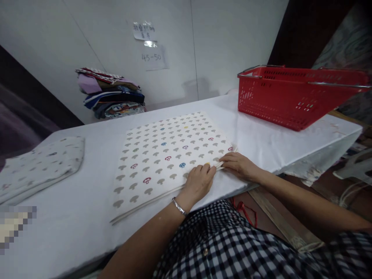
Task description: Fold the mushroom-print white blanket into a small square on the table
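Observation:
A white cloth printed with mushrooms lies folded into a flat, layered rectangle in front of me. Most of its mushrooms are grey-beige, with a few in red, blue and yellow. My left hand, a silver bracelet at its wrist, is closed on the near edge, right of its middle. Close beside it, my right hand has its fingers pressed together on the near right corner. The thumbs are mostly hidden, and the folded layers show along the near edge.
A red plastic basket with metal handles stands at the back right of the white-covered table. Folded fabrics are piled at the back left. Another folded printed cloth lies on the left. Paper notes hang on the wall.

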The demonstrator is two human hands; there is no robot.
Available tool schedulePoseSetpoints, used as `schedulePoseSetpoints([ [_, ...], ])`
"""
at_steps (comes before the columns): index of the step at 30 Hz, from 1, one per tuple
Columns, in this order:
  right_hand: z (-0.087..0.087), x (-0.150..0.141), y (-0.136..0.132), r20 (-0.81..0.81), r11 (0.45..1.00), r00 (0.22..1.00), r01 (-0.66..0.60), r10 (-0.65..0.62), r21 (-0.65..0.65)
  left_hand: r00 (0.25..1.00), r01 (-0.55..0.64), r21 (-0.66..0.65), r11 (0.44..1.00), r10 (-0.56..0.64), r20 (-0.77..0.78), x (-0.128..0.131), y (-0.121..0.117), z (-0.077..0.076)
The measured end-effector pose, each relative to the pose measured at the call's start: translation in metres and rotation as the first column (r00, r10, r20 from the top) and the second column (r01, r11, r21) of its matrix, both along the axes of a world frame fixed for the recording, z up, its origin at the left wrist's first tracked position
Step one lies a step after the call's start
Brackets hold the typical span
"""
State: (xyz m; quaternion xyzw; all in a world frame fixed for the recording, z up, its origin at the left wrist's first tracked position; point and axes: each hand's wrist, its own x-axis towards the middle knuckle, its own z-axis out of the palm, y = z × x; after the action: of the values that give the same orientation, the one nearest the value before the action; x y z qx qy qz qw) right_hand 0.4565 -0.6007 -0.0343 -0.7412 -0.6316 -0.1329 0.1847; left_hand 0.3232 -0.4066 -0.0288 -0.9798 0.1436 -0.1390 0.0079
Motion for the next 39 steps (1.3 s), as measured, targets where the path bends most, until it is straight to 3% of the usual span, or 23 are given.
schedulePoseSetpoints([
  [7,0.006,-0.002,0.001,-0.035,1.000,0.999,0.008,-0.009,-0.026,1.000,-0.006,0.025,1.000,0.005,0.014,0.002,0.000,-0.004],
  [14,0.004,-0.001,0.000,-0.028,1.000,1.000,0.000,0.000,-0.024,0.995,-0.095,-0.051,0.994,0.094,-0.025,0.008,-0.001,0.000],
  [24,0.002,-0.004,0.000,0.061,0.997,0.997,0.047,-0.043,-0.059,0.999,-0.024,0.083,0.996,0.022,0.029,0.014,-0.003,-0.009],
  [29,-0.002,-0.003,0.000,0.103,0.999,0.994,0.038,-0.036,-0.016,1.000,0.002,0.088,0.996,-0.003,0.021,0.015,-0.001,-0.012],
  [39,-0.008,0.027,-0.032,0.097,0.988,0.986,0.140,-0.133,-0.071,0.998,-0.026,0.067,0.997,0.030,-0.063,0.015,-0.003,-0.008],
])
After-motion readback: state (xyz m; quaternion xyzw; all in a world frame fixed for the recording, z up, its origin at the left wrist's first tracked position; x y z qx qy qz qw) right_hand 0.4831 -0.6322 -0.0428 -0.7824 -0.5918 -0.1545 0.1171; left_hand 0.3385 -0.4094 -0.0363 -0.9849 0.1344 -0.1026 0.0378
